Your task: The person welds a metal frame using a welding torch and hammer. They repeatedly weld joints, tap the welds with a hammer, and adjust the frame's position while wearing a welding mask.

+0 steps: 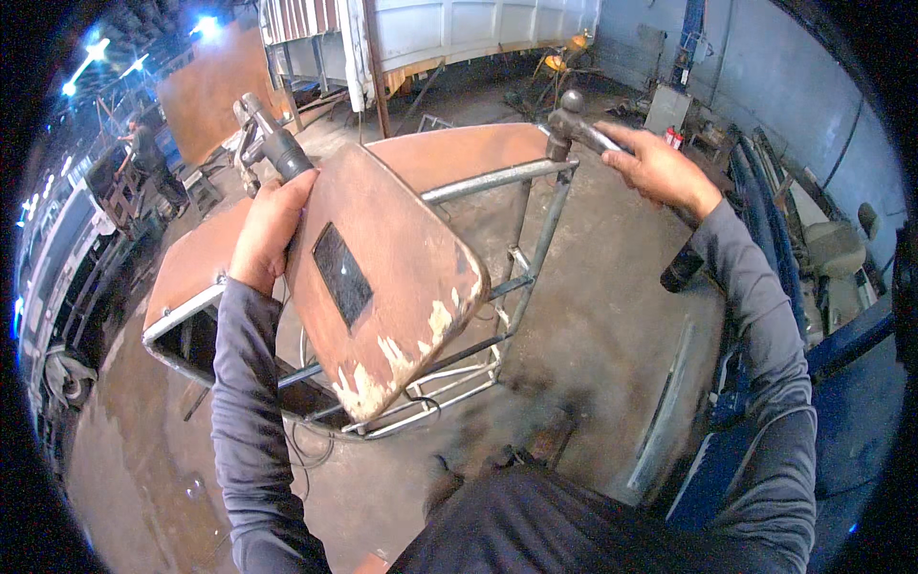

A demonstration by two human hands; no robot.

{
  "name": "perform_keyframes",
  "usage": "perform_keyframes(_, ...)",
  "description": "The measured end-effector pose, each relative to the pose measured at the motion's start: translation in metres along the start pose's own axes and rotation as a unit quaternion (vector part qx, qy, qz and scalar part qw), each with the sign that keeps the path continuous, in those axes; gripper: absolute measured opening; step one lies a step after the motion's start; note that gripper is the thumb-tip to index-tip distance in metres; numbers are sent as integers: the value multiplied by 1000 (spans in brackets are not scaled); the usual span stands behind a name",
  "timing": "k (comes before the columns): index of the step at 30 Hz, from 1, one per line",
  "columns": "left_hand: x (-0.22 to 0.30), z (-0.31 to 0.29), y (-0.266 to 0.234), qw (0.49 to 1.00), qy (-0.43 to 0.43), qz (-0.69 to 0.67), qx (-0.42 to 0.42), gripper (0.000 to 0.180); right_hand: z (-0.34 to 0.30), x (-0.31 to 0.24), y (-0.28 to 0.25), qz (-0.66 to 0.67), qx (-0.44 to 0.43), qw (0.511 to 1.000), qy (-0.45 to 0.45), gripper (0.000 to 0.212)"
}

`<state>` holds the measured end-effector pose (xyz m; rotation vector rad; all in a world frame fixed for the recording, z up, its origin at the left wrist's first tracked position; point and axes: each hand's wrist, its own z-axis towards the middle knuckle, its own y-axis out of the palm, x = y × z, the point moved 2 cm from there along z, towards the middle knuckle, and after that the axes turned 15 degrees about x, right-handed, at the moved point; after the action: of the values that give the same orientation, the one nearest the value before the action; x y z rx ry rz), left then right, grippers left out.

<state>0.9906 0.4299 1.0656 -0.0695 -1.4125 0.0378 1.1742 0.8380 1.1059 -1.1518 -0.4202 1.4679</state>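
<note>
My right hand [665, 170] is closed round the handle of a ball-peen hammer [571, 120]. The hammer's head is at the far right corner of a metal tube frame [540, 234]; whether they touch I cannot tell. My left hand [273, 225] is wrapped round the lower end of a tool with a black cylindrical body and metal jaw-like arms [280, 151], beside the edge of a brown board [382, 230]. The board stands tilted, with a rectangular opening and pale chipped edges. Behind it, a longer brown panel [469, 153] lies along the frame.
Thin cables [304, 450] lie on the floor below the frame. Long metal parts [770, 230] are piled along the right wall. A dark cylinder [681, 270] shows beside my right forearm. Far left, another person [151, 158] stands near a stool. A large white panelled body [459, 29] is at the back.
</note>
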Motion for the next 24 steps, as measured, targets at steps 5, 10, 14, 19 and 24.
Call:
perform_keyframes(5, 1, 1, -3, 1000, -2, -6, 2, 34, 21, -3, -18, 53, 65, 996, -37, 55)
perform_keyframes(10, 5, 0, 9, 999, 7, 1, -31, 33, 20, 13, -10, 25, 143, 984, -100, 53)
perform_keyframes(14, -5, 11, -3, 1000, -8, -19, -24, 33, 6, -12, 1, 11, 2, 1000, -22, 50)
perform_keyframes(19, -3, 11, -2, 999, -10, 2, -42, 33, 23, -6, -23, 50, 59, 996, -37, 53)
perform_keyframes(24, -11, 22, -5, 997, -45, 4, -59, 37, 19, 5, -6, 7, 126, 987, -101, 54)
